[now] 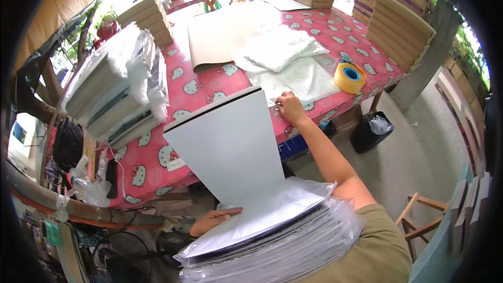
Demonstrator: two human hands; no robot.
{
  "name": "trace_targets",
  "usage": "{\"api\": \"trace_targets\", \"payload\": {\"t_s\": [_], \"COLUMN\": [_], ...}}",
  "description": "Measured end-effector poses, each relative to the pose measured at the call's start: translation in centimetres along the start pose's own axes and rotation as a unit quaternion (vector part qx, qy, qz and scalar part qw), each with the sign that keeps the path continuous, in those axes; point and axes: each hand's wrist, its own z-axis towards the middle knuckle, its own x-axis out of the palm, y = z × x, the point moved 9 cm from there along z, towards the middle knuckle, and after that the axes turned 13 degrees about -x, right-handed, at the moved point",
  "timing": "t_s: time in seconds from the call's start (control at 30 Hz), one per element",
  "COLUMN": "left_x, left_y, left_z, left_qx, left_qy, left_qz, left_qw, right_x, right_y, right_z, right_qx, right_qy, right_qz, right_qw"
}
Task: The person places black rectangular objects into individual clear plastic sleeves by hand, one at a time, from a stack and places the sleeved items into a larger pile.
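A white flat board (230, 144) with a dark strip along its far edge leans on the table's near edge. Its lower end meets a thick stack (262, 246) of flat sheets wrapped in clear plastic, held close against my body. Beside the lower left of the board rests my left hand (216, 221), fingers stretched out along the plastic. My right hand (290, 108) is at the table edge, fingers pinched by the corner of a pile of white translucent plastic bags (293, 71). A bit of clear plastic (276, 110) shows at those fingertips.
A roll of yellow tape (350, 77) sits right of the bags on the pink patterned tablecloth (201, 91). Brown board (215, 42) lies farther back. Wrapped stacks (118, 84) stand left, carton stacks (398, 31) right. A black bin (371, 132) and wooden stool (422, 220) are on the floor.
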Motion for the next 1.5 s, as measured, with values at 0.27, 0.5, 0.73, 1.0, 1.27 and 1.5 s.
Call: {"api": "trace_targets", "payload": {"t_s": [0.27,0.5,0.73,1.0,1.27,1.5], "left_x": [-0.1,0.0,-0.4,-6.4,2.3,-2.8], "left_y": [1.2,1.6,0.7,-10.7,-25.2,-21.5], "left_z": [0.2,0.6,-0.1,-11.9,-6.4,-8.9], "left_qx": [-0.021,-0.027,-0.002,0.317,0.285,0.411], "left_qy": [0.003,-0.007,-0.050,-0.447,-0.297,-0.408], "left_qz": [-0.070,-0.101,-0.056,-0.082,0.299,-0.053], "left_qw": [0.997,0.994,0.997,0.832,0.861,0.813], "right_x": [1.3,2.4,-1.9,-14.2,-11.8,-8.6], "right_y": [-7.1,-9.5,-12.5,6.4,27.4,25.7], "right_z": [-1.5,-3.0,-4.4,1.6,4.0,6.5], "right_qx": [0.223,0.279,0.314,-0.021,-0.103,-0.038], "right_qy": [-0.183,-0.165,-0.288,-0.064,0.199,0.108], "right_qz": [0.438,0.547,0.443,0.463,0.664,0.700], "right_qw": [0.851,0.772,0.789,0.884,0.713,0.705]}}
